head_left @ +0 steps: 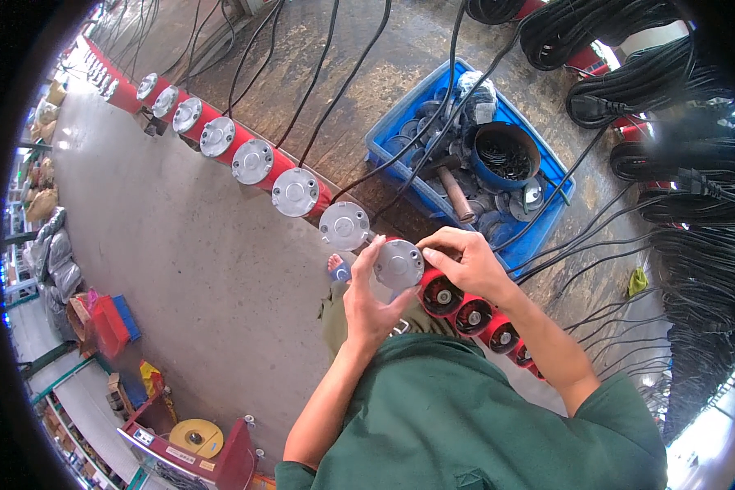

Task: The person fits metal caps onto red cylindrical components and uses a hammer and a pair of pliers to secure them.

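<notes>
Silver end cap is found directly between the two hands, its round face turned up and its rim lying at the top of a red cylinder body; whether it is fully seated cannot be told. No long axis is offered by the disc itself, but the row it belongs to is run slantwise, from upper left to lower right. On the upper-left side it is neighboured by a capped cylinder; on the lower-right side, just beside it and partly under the right wrist, an open cylinder with a dark interior is shown.

By the left hand the cap is spanned in a wide C, with forefinger and thumb set at opposite parts of the rim. The right hand is half closed, its bent fingertips brought to the cap's right edge; whether anything small is pinched there cannot be told. Beyond the right hand, a blue crate of loose metal discs is carried by the tabletop.
</notes>
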Demonstrator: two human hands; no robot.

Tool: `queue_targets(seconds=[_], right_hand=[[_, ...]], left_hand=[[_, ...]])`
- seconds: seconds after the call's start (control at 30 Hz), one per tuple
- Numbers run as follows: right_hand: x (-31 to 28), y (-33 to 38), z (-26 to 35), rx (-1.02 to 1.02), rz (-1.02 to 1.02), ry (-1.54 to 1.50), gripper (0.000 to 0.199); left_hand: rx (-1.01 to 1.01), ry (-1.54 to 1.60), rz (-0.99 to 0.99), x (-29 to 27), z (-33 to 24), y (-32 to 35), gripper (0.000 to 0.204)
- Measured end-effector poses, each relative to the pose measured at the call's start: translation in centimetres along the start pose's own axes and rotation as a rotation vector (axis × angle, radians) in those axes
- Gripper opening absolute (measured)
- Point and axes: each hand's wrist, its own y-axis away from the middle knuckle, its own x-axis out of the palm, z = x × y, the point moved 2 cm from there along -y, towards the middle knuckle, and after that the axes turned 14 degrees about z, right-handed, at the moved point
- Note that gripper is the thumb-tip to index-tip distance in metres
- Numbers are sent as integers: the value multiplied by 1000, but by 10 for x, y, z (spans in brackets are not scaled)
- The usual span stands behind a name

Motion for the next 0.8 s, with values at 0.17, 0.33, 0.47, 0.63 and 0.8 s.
queue_targets(seconds=[0.17, 0.33, 0.47, 0.63, 0.8], right_hand=[[4, 2, -24, 32, -22, -1, 28], [7, 0, -28, 31, 66, -206, 29], [7, -2, -36, 27, 76, -243, 30], [8, -2, -43, 24, 76, -245, 30], [8, -2, -44, 30, 78, -260, 30]], left_hand=[[-19, -8, 17, 0, -5, -2, 90], [-9, -44, 10, 1, -9, -2, 86], [36, -111, 13, 1, -9, -3, 83], [48, -147, 36, 1, -10, -4, 79], [46, -179, 30, 1, -10, -3, 70]])
